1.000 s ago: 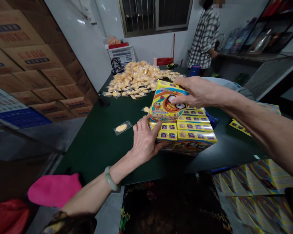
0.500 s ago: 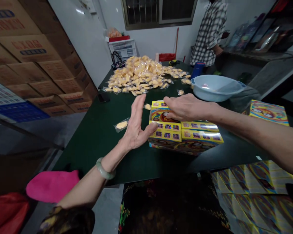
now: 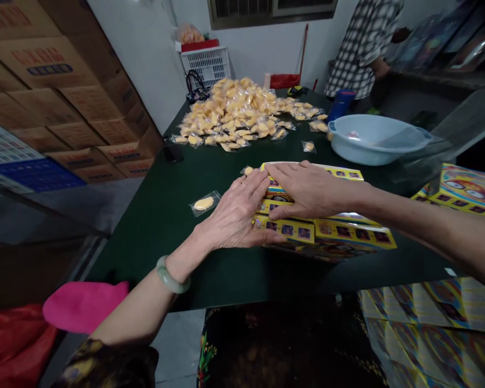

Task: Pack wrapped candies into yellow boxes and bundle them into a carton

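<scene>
Several yellow cartons printed with cartoon faces and small pictures stand packed in rows in front of me. My left hand lies against the left end of these cartons, fingers stretched forward and thumb across the front top edge. On top of the back cartons rests my right hand, its fingers stretched toward the left edge and its thumb spread out. The fingertips of both hands meet near the back left corner. Left of them lies a wrapped yellow piece in clear film; a second wrapped piece is partly behind the cartons.
A heap of wrapped yellow pieces covers the far part of the dark green table. A light blue basin and blue bottle stand right of it. More yellow cartons are at right. A person in a checked shirt stands behind.
My left hand has moved right from beside the cartons onto their left end. My right hand has flattened over the back cartons. The view has tilted slightly downward.
</scene>
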### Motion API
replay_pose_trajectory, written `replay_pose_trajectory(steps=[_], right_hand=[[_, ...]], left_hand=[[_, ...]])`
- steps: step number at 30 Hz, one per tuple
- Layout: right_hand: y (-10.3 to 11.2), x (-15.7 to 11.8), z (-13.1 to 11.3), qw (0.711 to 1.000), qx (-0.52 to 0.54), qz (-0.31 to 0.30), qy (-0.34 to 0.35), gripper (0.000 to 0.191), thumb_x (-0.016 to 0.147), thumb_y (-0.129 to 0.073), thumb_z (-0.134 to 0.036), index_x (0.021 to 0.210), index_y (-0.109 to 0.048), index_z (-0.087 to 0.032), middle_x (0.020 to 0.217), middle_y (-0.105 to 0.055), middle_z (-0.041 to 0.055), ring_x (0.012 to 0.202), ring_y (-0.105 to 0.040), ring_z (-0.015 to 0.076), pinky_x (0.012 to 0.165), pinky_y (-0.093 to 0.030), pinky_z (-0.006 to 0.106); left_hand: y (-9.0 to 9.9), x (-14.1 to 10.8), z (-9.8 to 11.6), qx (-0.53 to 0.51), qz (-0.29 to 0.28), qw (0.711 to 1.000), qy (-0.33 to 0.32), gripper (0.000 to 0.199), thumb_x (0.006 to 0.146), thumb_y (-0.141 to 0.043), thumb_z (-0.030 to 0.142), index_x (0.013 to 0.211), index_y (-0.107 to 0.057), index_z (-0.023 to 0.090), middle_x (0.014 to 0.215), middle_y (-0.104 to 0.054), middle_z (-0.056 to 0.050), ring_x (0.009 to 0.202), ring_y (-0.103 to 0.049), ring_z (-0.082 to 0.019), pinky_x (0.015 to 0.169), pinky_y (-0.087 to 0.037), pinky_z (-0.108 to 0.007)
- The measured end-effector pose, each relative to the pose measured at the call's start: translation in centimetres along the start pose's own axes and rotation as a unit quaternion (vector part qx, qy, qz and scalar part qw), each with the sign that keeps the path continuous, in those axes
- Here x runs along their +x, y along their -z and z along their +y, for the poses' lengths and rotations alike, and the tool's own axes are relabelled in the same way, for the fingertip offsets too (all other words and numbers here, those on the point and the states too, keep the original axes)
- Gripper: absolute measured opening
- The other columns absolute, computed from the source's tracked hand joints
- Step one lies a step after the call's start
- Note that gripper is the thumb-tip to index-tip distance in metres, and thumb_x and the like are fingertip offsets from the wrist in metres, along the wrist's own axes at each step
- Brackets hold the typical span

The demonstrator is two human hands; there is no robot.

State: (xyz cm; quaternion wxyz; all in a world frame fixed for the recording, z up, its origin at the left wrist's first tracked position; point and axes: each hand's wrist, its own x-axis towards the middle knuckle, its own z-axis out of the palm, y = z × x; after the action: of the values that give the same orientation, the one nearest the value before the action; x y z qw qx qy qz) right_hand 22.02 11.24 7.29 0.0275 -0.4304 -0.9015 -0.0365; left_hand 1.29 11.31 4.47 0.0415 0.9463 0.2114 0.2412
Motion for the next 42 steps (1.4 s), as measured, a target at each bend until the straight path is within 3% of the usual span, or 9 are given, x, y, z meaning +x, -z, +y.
replay_pose_trajectory(steps=[4, 8, 12, 16, 23, 29, 36, 39, 42], right_hand=[[-1.8, -0.2, 0.8, 0.999, 0.002, 0.036, 0.033, 0.101, 0.080, -0.021, -0.081, 0.141, -0.036, -0.003, 0.146, -0.038, 0.0266, 0.135, -0.035, 0.0404, 0.106, -0.032, 0.057], [-2.6, -0.5, 1.0, 0.998, 0.019, 0.046, 0.030, 0.096, 0.083, -0.019, -0.078, 0.142, -0.035, -0.004, 0.147, -0.037, 0.0245, 0.137, -0.032, 0.0388, 0.108, -0.029, 0.056], [-2.8, -0.4, 0.9, 0.998, 0.040, 0.050, 0.015, 0.096, 0.083, -0.018, -0.078, 0.142, -0.035, -0.004, 0.146, -0.037, 0.0255, 0.137, -0.031, 0.0406, 0.107, -0.027, 0.058], [-2.5, -0.1, 1.1, 0.995, 0.081, 0.053, 0.006, 0.095, 0.085, -0.018, -0.076, 0.142, -0.035, -0.003, 0.145, -0.039, 0.0252, 0.136, -0.032, 0.0398, 0.107, -0.026, 0.057], [-0.5, -0.5, 1.7, 0.962, 0.256, 0.071, -0.065, 0.065, 0.097, -0.016, -0.055, 0.151, -0.019, -0.020, 0.145, -0.044, 0.0125, 0.130, -0.043, 0.0285, 0.104, -0.034, 0.048], [-1.2, 0.0, 0.1, 0.986, 0.132, 0.070, -0.068, 0.061, 0.094, -0.037, -0.045, 0.146, -0.032, -0.013, 0.145, -0.042, 0.0172, 0.134, -0.035, 0.0343, 0.108, -0.026, 0.053], [-0.9, -0.3, -0.5, 0.984, 0.122, 0.093, -0.088, 0.057, 0.095, -0.033, -0.040, 0.145, -0.033, -0.012, 0.144, -0.045, 0.0158, 0.130, -0.041, 0.0308, 0.106, -0.030, 0.048], [-1.0, -0.4, -0.4, 0.984, 0.093, 0.113, -0.104, 0.056, 0.095, -0.032, -0.038, 0.144, -0.033, -0.011, 0.137, -0.050, 0.0167, 0.122, -0.047, 0.0310, 0.102, -0.033, 0.047], [-1.3, -0.4, -0.3, 0.981, 0.069, 0.137, -0.120, 0.053, 0.094, -0.032, -0.036, 0.141, -0.037, -0.011, 0.132, -0.053, 0.0178, 0.114, -0.051, 0.0318, 0.096, -0.037, 0.046]], left_hand=[[-0.7, 0.1, -0.1, -0.032, -0.028, 0.999, 0.021, 0.100, 0.073, -0.046, 0.079, 0.143, -0.028, 0.011, 0.147, -0.036, -0.025, 0.140, -0.030, -0.037, 0.110, -0.029, -0.054], [-1.5, 0.0, -0.1, -0.027, -0.042, 0.997, 0.053, 0.090, 0.081, -0.042, 0.073, 0.145, -0.023, 0.013, 0.151, -0.028, -0.025, 0.142, -0.024, -0.037, 0.107, -0.026, -0.059], [-2.7, -0.3, -0.7, -0.038, 0.018, 0.998, 0.049, 0.090, 0.076, -0.046, 0.076, 0.145, -0.021, 0.023, 0.150, -0.032, -0.020, 0.140, -0.027, -0.037, 0.101, -0.033, -0.060], [-3.6, -0.1, -1.4, -0.050, 0.076, 0.995, 0.042, 0.084, 0.072, -0.056, 0.074, 0.136, -0.037, 0.022, 0.140, -0.043, -0.019, 0.131, -0.038, -0.038, 0.100, -0.036, -0.057], [-3.9, 0.3, -1.5, -0.082, 0.116, 0.989, 0.036, 0.070, 0.074, -0.063, 0.064, 0.128, -0.042, 0.023, 0.134, -0.044, -0.016, 0.125, -0.041, -0.031, 0.102, -0.039, -0.055], [-4.2, 0.4, -1.2, -0.100, 0.142, 0.982, 0.071, 0.068, 0.068, -0.069, 0.063, 0.121, -0.051, 0.023, 0.130, -0.052, -0.012, 0.123, -0.046, -0.030, 0.101, -0.042, -0.055], [-4.6, 0.3, -0.9, -0.124, 0.190, 0.968, 0.111, 0.066, 0.065, -0.072, 0.061, 0.115, -0.057, 0.021, 0.128, -0.051, -0.013, 0.121, -0.051, -0.030, 0.102, -0.043, -0.053], [-3.8, 0.6, -0.4, -0.100, 0.160, 0.975, 0.122, 0.071, 0.064, -0.072, 0.062, 0.118, -0.055, 0.019, 0.127, -0.051, -0.014, 0.122, -0.050, -0.031, 0.101, -0.043, -0.052], [-2.6, 1.4, 0.5, -0.017, 0.090, 0.984, 0.153, 0.089, 0.060, -0.072, 0.065, 0.130, -0.046, 0.017, 0.135, -0.046, -0.020, 0.127, -0.043, -0.038, 0.100, -0.040, -0.059]])
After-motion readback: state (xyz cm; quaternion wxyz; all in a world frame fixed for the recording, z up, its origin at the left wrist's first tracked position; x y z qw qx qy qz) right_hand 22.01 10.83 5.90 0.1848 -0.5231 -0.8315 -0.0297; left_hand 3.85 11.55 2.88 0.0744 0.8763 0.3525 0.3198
